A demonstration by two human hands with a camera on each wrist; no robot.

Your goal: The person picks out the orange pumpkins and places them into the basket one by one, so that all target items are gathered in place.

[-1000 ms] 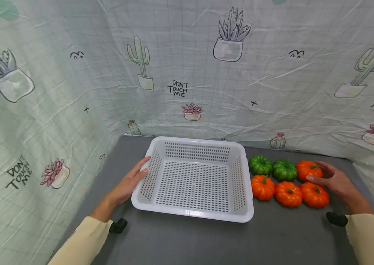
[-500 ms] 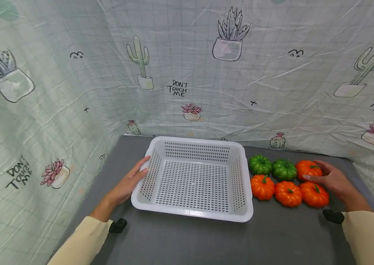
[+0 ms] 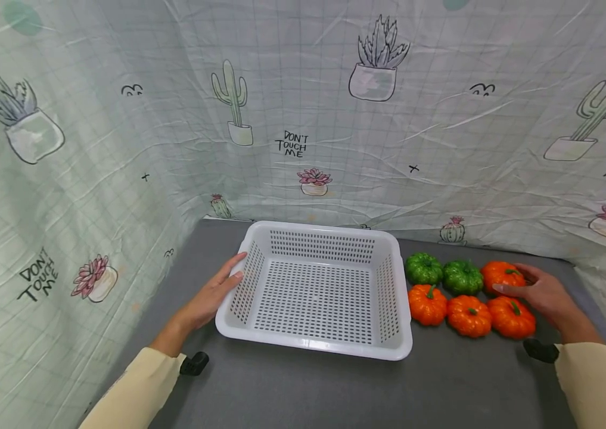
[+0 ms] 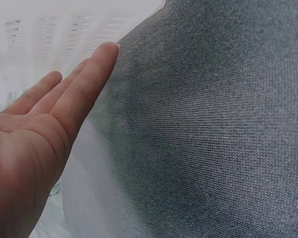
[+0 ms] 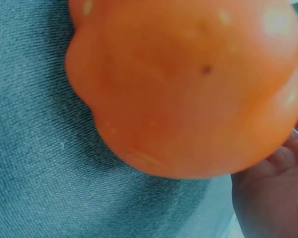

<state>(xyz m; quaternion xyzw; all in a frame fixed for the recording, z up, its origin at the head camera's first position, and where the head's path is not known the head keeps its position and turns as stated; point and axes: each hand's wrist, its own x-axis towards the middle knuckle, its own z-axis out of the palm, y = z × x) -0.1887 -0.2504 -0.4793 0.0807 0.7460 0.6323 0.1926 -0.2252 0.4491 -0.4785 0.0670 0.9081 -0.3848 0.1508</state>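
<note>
A white perforated plastic basket (image 3: 313, 344) stands on the grey cloth. My left hand (image 3: 211, 301) rests at its left side, and the left wrist view shows the hand's fingers (image 4: 89, 82) straight against the outer wall. At the right, my right hand (image 3: 546, 298) holds the back-right orange pumpkin (image 3: 501, 274), its thumb in front and fingers at the far side. Just before that hand lies another orange pumpkin (image 3: 512, 317); in the right wrist view an orange pumpkin (image 5: 184, 99) fills much of the picture and hides part of the fingers.
Two green pumpkins (image 3: 423, 269) sit in the back row beside the basket. Two more orange pumpkins (image 3: 469, 316) lie in the front row. Behind and to the left hangs a pale curtain (image 3: 303, 95) printed with cacti. Grey cloth (image 3: 367, 393) covers the surface in front.
My right hand has shifted very slightly left around the back-right orange pumpkin. The left hand, basket and other pumpkins keep their places; the head view has tilted a little.
</note>
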